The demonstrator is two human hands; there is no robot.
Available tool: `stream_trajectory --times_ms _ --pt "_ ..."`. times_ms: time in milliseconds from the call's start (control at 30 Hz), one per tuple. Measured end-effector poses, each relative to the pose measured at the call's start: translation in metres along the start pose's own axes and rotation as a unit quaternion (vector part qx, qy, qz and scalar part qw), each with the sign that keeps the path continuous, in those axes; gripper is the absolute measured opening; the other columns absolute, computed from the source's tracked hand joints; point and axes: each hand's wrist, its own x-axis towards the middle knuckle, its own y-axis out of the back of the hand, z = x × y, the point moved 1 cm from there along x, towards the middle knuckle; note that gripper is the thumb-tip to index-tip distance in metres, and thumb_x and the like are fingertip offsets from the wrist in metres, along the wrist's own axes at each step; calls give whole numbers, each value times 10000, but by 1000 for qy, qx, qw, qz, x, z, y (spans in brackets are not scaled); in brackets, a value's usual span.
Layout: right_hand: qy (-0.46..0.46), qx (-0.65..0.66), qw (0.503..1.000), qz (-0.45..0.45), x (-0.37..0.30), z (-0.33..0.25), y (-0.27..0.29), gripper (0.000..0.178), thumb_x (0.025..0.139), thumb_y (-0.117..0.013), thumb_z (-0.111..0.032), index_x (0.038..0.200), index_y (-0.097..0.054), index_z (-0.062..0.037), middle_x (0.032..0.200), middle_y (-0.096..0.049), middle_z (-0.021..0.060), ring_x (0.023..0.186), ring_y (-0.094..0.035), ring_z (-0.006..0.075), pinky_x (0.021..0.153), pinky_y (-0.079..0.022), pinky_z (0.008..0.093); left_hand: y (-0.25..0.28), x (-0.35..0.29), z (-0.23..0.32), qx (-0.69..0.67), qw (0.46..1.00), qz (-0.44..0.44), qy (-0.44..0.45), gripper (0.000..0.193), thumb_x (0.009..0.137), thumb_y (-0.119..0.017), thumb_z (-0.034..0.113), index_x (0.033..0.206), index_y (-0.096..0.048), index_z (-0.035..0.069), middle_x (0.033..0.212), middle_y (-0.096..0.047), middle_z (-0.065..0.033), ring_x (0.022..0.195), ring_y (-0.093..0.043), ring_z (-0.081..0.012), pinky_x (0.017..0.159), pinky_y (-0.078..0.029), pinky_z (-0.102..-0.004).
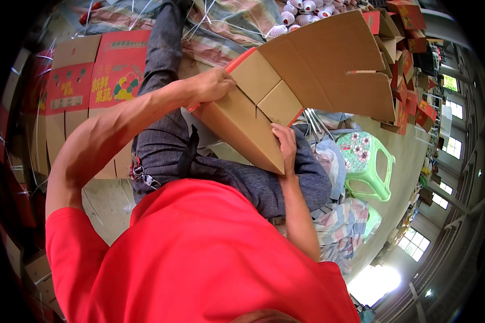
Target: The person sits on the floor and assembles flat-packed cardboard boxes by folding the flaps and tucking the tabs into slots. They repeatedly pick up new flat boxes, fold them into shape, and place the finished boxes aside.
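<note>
An open cardboard box (pixel 236 129), brown inside with red outer edges, leans tilted over my lap. One large brown flap (pixel 328 62) with a slit near its end spreads out to the far right. My left hand (pixel 215 86) is closed on the box's left edge, fingers curled over the rim. On the near right side, my right hand (pixel 285 144) grips the box wall, its fingertips bent over the top edge and the thumb hidden. Two inner flaps lie folded inward between my hands.
Red and brown printed cartons (pixel 118 75) stand to the left. Foam-netted fruit (pixel 307 7) lies at the far side by a striped sheet (pixel 226 29). A green stool (pixel 381 185) with a flowered top sits at right, near crumpled cloth (pixel 339 226). More cartons (pixel 403 81) are piled far right.
</note>
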Motion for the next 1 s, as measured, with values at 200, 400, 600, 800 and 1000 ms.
stream_trajectory --times_ms 200,400,600,800,1000 --pt "-60 -81 994 -32 5 9 -1 317 910 -688 -274 1136 -705 -53 1139 -624 123 1099 -555 351 964 -427 453 4 8 38 254 943 204 -64 361 996 -637 329 972 -709 -24 843 -690 -231 845 -697 -415 841 -557 -495" --pt "-82 -32 996 -26 2 23 -7 325 879 -728 -207 1155 -706 -36 1104 -618 140 1085 -554 349 992 -447 432 0 -5 35 180 937 -32 -297 352 973 -711 360 970 -707 8 934 -693 -221 955 -685 -429 881 -538 -494" --pt "-185 105 975 -62 9 25 13 305 918 -702 -87 1213 -686 -12 1176 -684 134 1094 -645 288 944 -521 372 -2 24 13 183 954 2 -238 400 945 -757 426 865 -714 36 963 -713 -187 1001 -682 -386 858 -501 -498" --pt "-326 246 908 93 -13 40 22 454 1083 -623 -226 1447 -506 20 1408 -603 142 1266 -571 191 1052 -480 360 -9 32 3 259 936 124 -204 433 878 -823 450 1032 -711 62 1374 -621 -170 1329 -544 -368 1052 -432 -483" --pt "-399 482 773 102 -2 28 -17 813 1132 -535 -449 1692 -143 -9 1651 -386 174 1501 -399 254 1223 -344 402 -33 45 -35 51 967 237 -79 1081 834 -877 479 1615 -347 -48 1591 -463 -275 1482 -462 -385 1221 -382 -442"
